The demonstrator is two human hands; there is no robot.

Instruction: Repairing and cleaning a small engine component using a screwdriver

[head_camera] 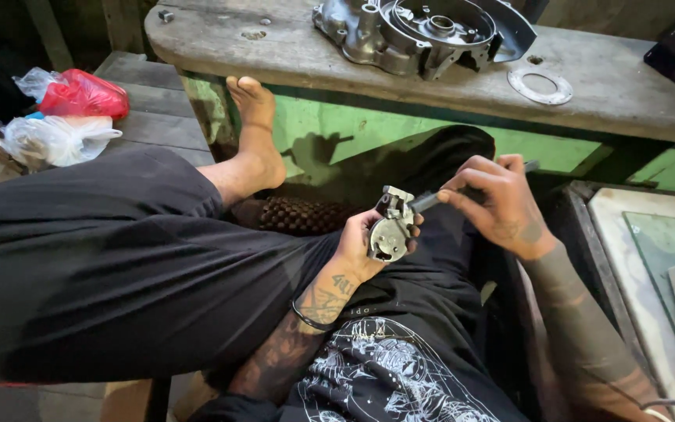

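Small grey metal part (390,227), held over the lap, below the worn wooden bench (291,55). Clasped from beneath by the left hand (365,242), fingers wrapped round its lower edge. Touched at its top by a thin dark tool (462,191), gripped in the right hand (498,203) just right of the part. On the bench above: a grey engine casing (423,27) and a flat metal ring (541,86). Far left of the part, red and white plastic bags (60,113).

Left hand (361,242) raised over lap, fingers curled closed, palm up. Right hand (498,203) just beside it, fingers pinched, wrist bent inward.
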